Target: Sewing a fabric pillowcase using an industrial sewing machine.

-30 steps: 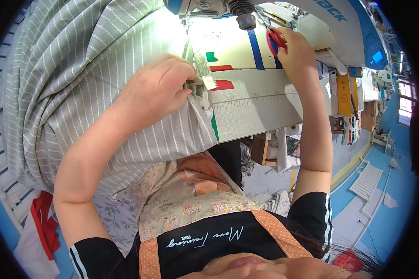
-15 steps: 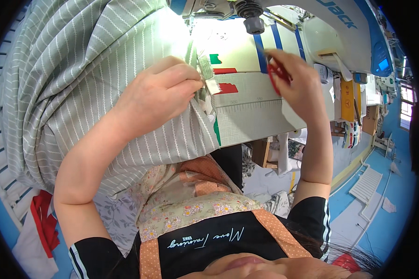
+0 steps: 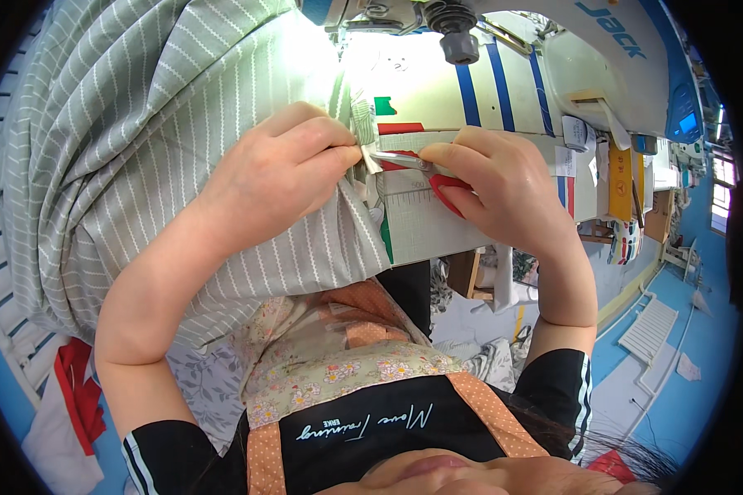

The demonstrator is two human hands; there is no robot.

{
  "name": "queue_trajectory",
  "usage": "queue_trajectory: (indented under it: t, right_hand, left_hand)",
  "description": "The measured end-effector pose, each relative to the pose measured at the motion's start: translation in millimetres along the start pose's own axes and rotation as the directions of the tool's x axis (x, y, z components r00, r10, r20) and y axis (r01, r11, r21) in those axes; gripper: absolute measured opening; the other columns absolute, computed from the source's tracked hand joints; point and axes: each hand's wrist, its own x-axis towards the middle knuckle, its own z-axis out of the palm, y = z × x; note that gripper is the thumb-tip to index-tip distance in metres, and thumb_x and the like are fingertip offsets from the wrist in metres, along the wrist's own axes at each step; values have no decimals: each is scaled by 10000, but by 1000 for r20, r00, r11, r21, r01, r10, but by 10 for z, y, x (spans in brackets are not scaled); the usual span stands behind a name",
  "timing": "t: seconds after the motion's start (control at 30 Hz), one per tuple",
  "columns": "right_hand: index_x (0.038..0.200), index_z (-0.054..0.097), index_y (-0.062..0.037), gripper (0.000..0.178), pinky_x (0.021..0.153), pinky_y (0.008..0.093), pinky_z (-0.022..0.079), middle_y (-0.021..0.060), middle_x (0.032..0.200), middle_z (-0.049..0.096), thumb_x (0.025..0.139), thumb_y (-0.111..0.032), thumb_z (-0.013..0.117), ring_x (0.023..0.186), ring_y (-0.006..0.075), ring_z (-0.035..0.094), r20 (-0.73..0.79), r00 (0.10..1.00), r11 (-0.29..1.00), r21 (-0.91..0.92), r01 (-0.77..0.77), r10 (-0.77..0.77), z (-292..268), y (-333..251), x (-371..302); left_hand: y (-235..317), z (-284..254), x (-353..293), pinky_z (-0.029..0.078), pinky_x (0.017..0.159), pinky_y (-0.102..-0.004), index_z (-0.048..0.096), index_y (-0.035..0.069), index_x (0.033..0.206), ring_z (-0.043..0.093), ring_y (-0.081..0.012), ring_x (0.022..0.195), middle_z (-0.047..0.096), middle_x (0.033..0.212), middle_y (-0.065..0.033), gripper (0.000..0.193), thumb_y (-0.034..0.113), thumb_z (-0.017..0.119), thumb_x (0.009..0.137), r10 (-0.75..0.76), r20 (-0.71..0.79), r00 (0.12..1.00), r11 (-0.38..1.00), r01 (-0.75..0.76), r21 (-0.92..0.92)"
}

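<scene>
Grey-green fabric with white stripes [image 3: 140, 124] lies bunched over the left of the worktable and hangs toward my lap. My left hand [image 3: 293, 169] is closed in a pinch on the fabric's right edge, where a small white strip [image 3: 372, 158] sticks out. My right hand [image 3: 499, 181] is closed round red-handled scissors [image 3: 447, 194]. Their metal blades point left and reach the white strip; whether they cut into it is too small to tell. The fingertips of my left hand are close to the blade tips.
The sewing machine [image 3: 611, 41] spans the top right, its dark knob [image 3: 461, 48] hanging over the bed. A printed ruler [image 3: 421, 198] and blue tape strips [image 3: 501, 87] mark the table. A yellow box [image 3: 620, 181] stands at its right end. White slats [image 3: 8, 330] run along the left.
My right hand has moved left and down, bringing the scissors from above the blue tape to the white strip. My left hand stays nearly where it was.
</scene>
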Motion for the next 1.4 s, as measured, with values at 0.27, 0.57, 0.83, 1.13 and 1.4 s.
queue_trajectory:
  t: [0.27,0.57,0.83,1.13,1.4]
  right_hand:
    - [1073,692,-101,326,660,396,497,68,838,615,754,-67,753,751,275,615,22,1000,999,29,-23,23,-16,12,28]
    - [1125,687,-116,364,751,406,496,70,924,613,768,-72,742,847,275,601,-30,1000,992,-124,0,-3,38,14,109]
    - [1137,691,-119,363,752,400,488,57,908,594,778,-91,738,840,264,591,-63,997,977,-212,25,-40,60,20,167]
    - [1128,701,-115,360,746,396,479,51,890,575,770,-95,736,825,255,581,-54,997,969,-244,49,-64,42,16,196]
    - [1125,705,-109,360,746,392,478,44,893,571,766,-98,737,824,247,579,-71,995,969,-243,50,-70,53,12,215]
  left_hand:
    - [13,-5,-7,571,738,-335,693,57,985,628,-217,926,630,965,-20,268,25,697,718,-2,0,1000,1000,2,22]
    - [5,-12,-18,571,748,-331,693,56,990,626,-211,935,620,964,-22,280,39,692,711,18,16,1000,999,-18,31]
    - [13,-25,-9,572,769,-343,690,51,986,633,-211,962,625,980,-23,264,48,680,722,15,0,1000,999,-15,41]
    - [21,-46,1,572,773,-340,691,48,976,640,-210,967,645,1005,-22,253,44,682,723,4,20,1000,1000,-4,27]
    - [12,-42,-3,572,779,-338,698,58,947,644,-212,953,666,987,-12,232,32,696,717,-37,4,999,999,37,-21]
